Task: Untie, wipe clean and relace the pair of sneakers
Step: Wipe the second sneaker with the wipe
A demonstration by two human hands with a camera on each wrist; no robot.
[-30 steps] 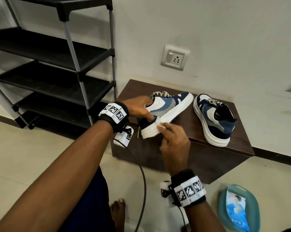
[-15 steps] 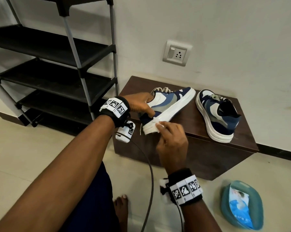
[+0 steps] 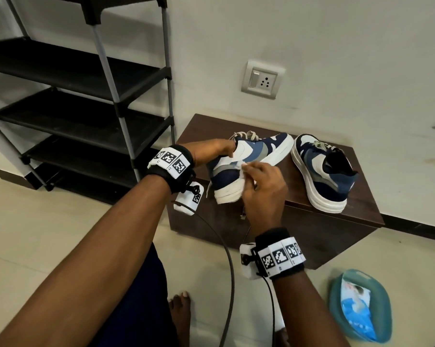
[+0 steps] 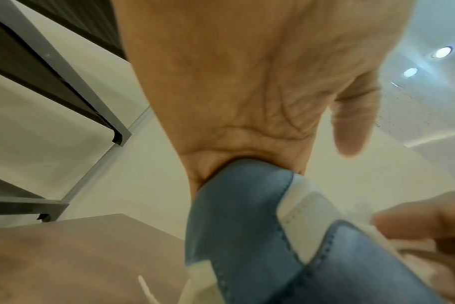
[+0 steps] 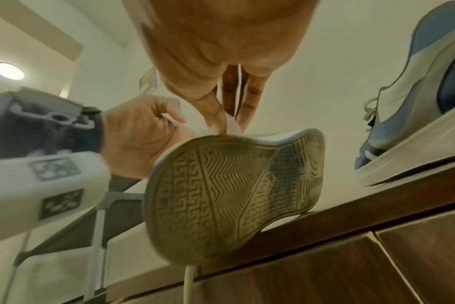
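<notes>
Item: blue-and-white lace-up sneaker (image 3: 249, 161), heel raised off the dark wood counter (image 3: 356, 211), toe resting on it.
Left hand (image 3: 212, 152) curls round the collar; right hand (image 3: 262, 189) pinches a white wipe (image 3: 239, 171), now up from the sole rim onto the side panel, so wiping looks midway. Second sneaker (image 3: 321, 171) right of it. Teal basin (image 3: 336, 296) on the floor below holds a blue wipes packet (image 3: 356, 311).

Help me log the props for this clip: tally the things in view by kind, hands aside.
Sneakers: 2, one held tilted, one resting on the brown bench
White wipe: 1
Brown bench: 1
Black shoe rack: 1
Wall socket: 1
Teal bowl holding a blue packet: 1
Total: 7
</notes>
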